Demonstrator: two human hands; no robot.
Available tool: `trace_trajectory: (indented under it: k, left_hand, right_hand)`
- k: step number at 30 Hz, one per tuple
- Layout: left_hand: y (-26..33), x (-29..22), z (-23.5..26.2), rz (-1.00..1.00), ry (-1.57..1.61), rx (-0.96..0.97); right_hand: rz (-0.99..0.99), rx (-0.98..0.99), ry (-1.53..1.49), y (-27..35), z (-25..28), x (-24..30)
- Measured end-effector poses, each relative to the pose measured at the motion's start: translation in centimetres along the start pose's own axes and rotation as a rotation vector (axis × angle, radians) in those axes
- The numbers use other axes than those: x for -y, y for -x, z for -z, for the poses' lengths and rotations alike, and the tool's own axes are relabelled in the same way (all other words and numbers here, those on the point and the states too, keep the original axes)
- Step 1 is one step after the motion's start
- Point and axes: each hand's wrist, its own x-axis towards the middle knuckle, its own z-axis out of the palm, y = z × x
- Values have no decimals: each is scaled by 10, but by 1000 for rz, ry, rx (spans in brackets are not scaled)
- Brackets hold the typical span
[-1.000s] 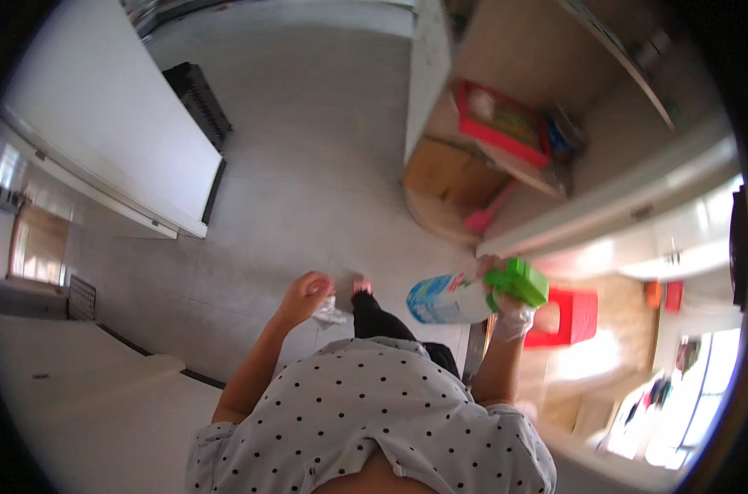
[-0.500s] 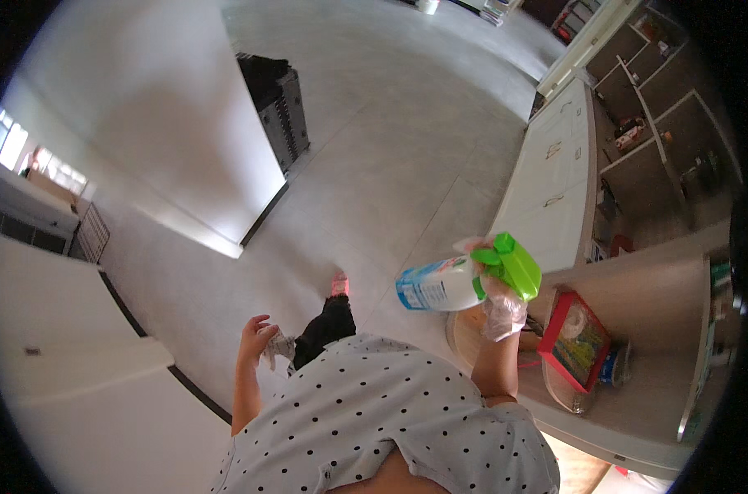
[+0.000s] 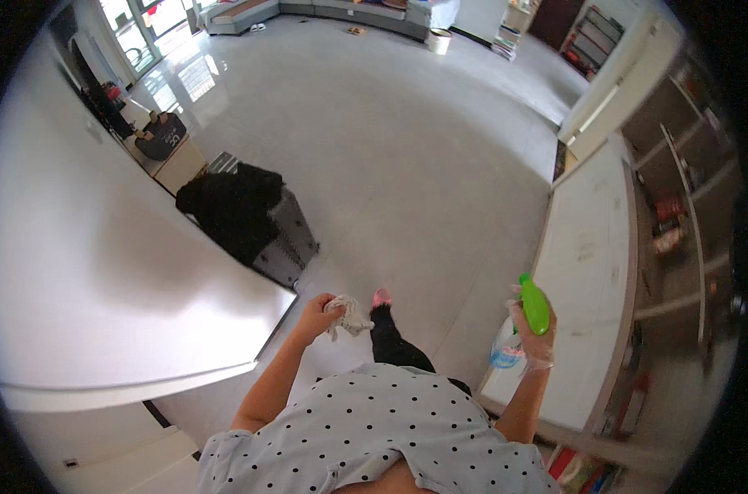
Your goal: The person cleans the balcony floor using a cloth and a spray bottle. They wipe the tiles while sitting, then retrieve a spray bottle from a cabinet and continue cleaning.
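A crumpled whitish cloth hangs from the closed fingers of my left hand, out in front of my body over the grey floor. On the right side, my right hand wears a thin clear plastic glove. It is wrapped round the neck of a spray bottle with a bright green top. The bottle's white and blue body shows below the hand, tilted to the left, partly hidden by the glove. A pink shoe on my foot is visible between the two hands.
To the left stands a white wall panel, with a grey suitcase under black fabric at its end. White cabinet doors and open shelves line the right. Farther off are a white bucket and a grey sofa.
The view has moved forward and lifted, bringing in the sofa and windows. The spray bottle has turned more upright and lower beside the cabinet. My left hand with the cloth has come farther forward.
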Motion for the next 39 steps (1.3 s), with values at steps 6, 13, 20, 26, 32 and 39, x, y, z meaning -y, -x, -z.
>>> trace_trajectory:
  k: [6,13,20,26,32,39]
  left_hand:
    - [-107,-102,56,138,799,-139]
    - [-228,-167,149,63,1044,-254]
    - [-408,-248,282,95,1268,-470]
    - [-580,-335,415,-31,937,-425]
    - [-742,-330,529,78,78,-938]
    - [-771,-199,573,608,387,-1213]
  right_hand:
    - [296,163,290,-217,-103,37]
    - [493,570,136,-442,-299,105]
    - [417,522,-191,-635,-454,169]
    - [352,352,-134,-804,-510,212]
    - [455,430,-22,-997,-632,195]
    - [687,721,51,-1168,-878,279]
